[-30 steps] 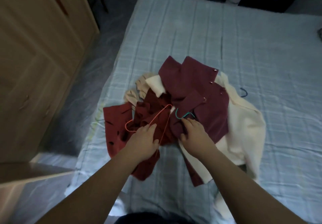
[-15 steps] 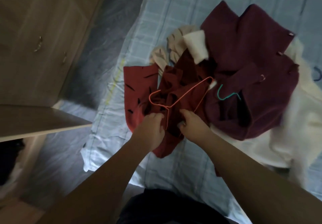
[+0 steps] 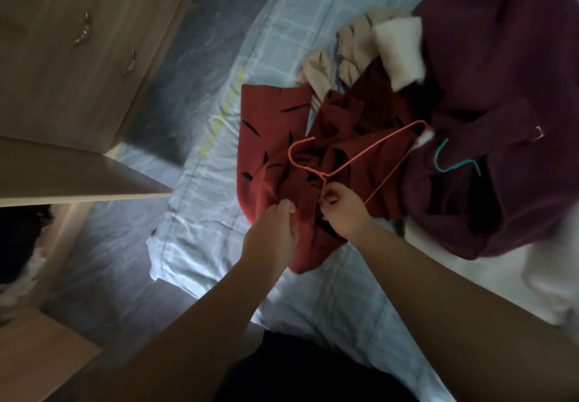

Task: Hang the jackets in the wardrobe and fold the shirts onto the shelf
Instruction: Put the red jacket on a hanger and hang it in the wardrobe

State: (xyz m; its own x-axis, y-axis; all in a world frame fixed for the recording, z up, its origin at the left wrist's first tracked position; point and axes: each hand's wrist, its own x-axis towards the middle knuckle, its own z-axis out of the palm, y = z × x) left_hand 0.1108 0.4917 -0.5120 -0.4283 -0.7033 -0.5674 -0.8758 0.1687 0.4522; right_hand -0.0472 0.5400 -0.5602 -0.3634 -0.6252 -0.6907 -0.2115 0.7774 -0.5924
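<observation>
A heap of clothes lies on the bed. A red shirt (image 3: pixel 269 138) with black marks sits at the heap's left, with an orange wire hanger (image 3: pixel 354 157) lying on it. My left hand (image 3: pixel 274 235) grips the red shirt's lower edge. My right hand (image 3: pixel 343 210) pinches the orange hanger near its neck, over the same cloth. To the right lies a maroon jacket (image 3: pixel 501 94) with a teal hanger (image 3: pixel 451 163) on it. A cream garment (image 3: pixel 401 47) and a beige one (image 3: pixel 351 41) stick out behind; another cream piece lies at the far right.
The bed (image 3: pixel 313 10) has a pale blue checked sheet. A wooden wardrobe (image 3: pixel 78 41) with metal handles stands at the left, its open door (image 3: pixel 78 179) jutting toward the bed. Grey floor runs between the two. Dark clothes show inside at lower left.
My head has dropped and turned left, so the heap sits higher and further right. My right hand left the maroon jacket and came over to the orange hanger beside my left hand.
</observation>
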